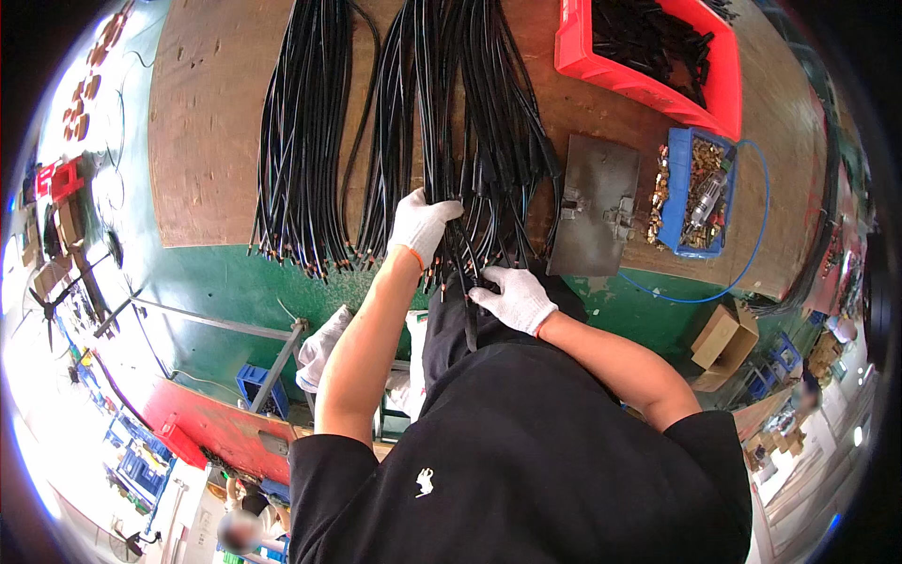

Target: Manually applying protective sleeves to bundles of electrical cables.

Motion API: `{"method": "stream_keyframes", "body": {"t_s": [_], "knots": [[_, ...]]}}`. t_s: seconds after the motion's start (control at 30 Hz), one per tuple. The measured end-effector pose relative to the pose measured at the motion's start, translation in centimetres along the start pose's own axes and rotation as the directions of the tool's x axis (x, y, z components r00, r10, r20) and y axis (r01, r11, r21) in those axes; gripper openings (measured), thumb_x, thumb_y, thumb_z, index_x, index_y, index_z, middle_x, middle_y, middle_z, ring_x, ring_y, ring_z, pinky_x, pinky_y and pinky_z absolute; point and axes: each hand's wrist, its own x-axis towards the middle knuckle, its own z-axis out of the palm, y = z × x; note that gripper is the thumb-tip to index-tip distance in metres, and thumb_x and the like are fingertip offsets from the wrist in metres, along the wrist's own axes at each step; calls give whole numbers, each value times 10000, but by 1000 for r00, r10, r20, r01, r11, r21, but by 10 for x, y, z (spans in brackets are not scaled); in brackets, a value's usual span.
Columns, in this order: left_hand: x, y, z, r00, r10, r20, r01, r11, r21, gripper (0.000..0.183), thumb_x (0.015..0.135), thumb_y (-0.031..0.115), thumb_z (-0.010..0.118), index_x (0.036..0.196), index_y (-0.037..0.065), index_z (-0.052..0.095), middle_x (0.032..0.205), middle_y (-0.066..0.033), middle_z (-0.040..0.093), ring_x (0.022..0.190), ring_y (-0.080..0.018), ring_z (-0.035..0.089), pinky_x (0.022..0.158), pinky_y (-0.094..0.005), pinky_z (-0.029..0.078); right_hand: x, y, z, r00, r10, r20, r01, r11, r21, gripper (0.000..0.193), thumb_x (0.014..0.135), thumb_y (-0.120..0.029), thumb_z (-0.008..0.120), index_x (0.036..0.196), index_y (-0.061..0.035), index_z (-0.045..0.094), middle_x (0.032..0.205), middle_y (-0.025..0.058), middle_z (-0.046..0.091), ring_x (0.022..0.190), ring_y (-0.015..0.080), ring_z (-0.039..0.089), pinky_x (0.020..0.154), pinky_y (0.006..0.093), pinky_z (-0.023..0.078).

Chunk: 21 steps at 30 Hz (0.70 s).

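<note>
Long black cables hang in bundles over the near edge of the wooden table, their stripped ends showing copper and coloured wires. My left hand, in a white knit glove, is closed around black cables of the middle bundle. Lower and to the right, my right hand, gloved too, is closed at the hanging end of a black cable; its fingertips are partly hidden. Thicker black sleeves cover part of the bundle on the right. A flat metal plate with small fittings lies beside it.
A red bin of black parts stands at the back right. Closer in, a blue bin holds brass fittings, with more fittings beside it. A blue hose curves off the table. A cardboard box sits below.
</note>
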Motion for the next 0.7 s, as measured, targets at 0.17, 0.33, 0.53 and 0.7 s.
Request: {"method": "stream_keyframes", "body": {"t_s": [0.17, 0.33, 0.53, 0.7], "knots": [[2, -4, -5, 999, 33, 10, -33, 998, 53, 281, 806, 58, 761, 1071, -21, 711, 942, -93, 762, 780, -173, 704, 735, -321, 570, 18, 0, -3, 991, 104, 82, -132, 763, 633, 390, 982, -271, 690, 1154, 78, 728, 943, 54, 739, 876, 101, 631, 811, 296, 518], [-4, 6, -4, 997, 5, 80, -10, 998, 67, 321, 851, 133, 755, 1121, -35, 710, 978, -111, 761, 820, -182, 708, 765, -328, 575, 66, -17, -35, 981, 89, -171, -16, 922, 386, 532, 918, -388, 734, 1237, 37, 728, 1099, 254, 767, 1038, 319, 758, 940, 382, 551], [-8, 21, -36, 995, -61, 75, 64, 997, -45, 336, 938, 178, 719, 1196, -35, 683, 1019, -80, 744, 838, -155, 703, 730, -299, 567, 126, -32, -51, 978, 41, -207, 11, 970, 242, 632, 848, -422, 746, 1267, 50, 715, 1252, 281, 716, 1181, 370, 708, 1045, 397, 529], [-15, 40, -42, 991, -127, 49, 125, 991, 50, 339, 931, 197, 731, 1206, 1, 698, 1018, -67, 731, 867, -155, 695, 743, -296, 559, 162, -22, -59, 942, 136, -306, -29, 944, 329, 553, 880, -393, 733, 1234, 31, 739, 1128, 256, 765, 1057, 348, 751, 966, 401, 563]]}}
